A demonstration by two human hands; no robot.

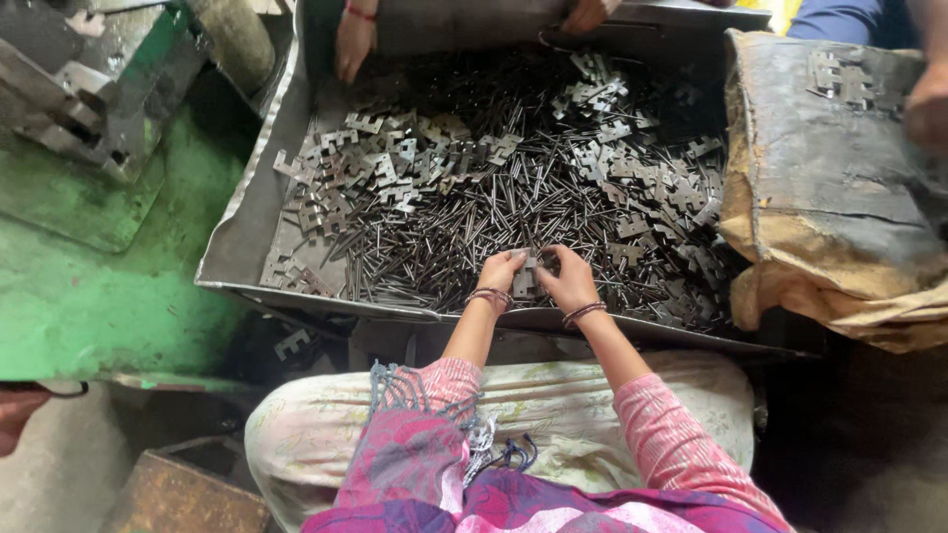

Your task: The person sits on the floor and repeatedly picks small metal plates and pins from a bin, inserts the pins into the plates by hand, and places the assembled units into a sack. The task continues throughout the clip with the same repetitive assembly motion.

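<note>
Large shallow grey sheet-metal tray (247, 222), rectangular with raised rims, holding a dense bed of thin dark steel pins (464, 232) lying crosswise, with loose heaps of flat notched grey metal stampings (380, 163) scattered over them, thickest at upper left and along the right side. Person's left hand (501, 271), wrist ringed by bangles, and right hand (570, 279), likewise bangled, meet above the near edge of the tray; both are closed together on a small stack of flat notched metal plates (525, 278), the grip of each hand pinching the stack from its own side, just over the pins. Forearms in pink patterned sleeves; lap covered by pale floral cloth with a fringed pink-and-purple scarf (434, 464) hanging over it. At the far rim, another person's hand (354, 41) rests inside the tray, a second hand (590, 13) near the top edge. Right of the tray, a worn brown-and-grey sack (829, 197) with a few stampings lying on top. Left, a green-painted floor (89, 286) and part of a green metal machine (94, 84). Lower left, a rusty brown metal box (188, 489).
</note>
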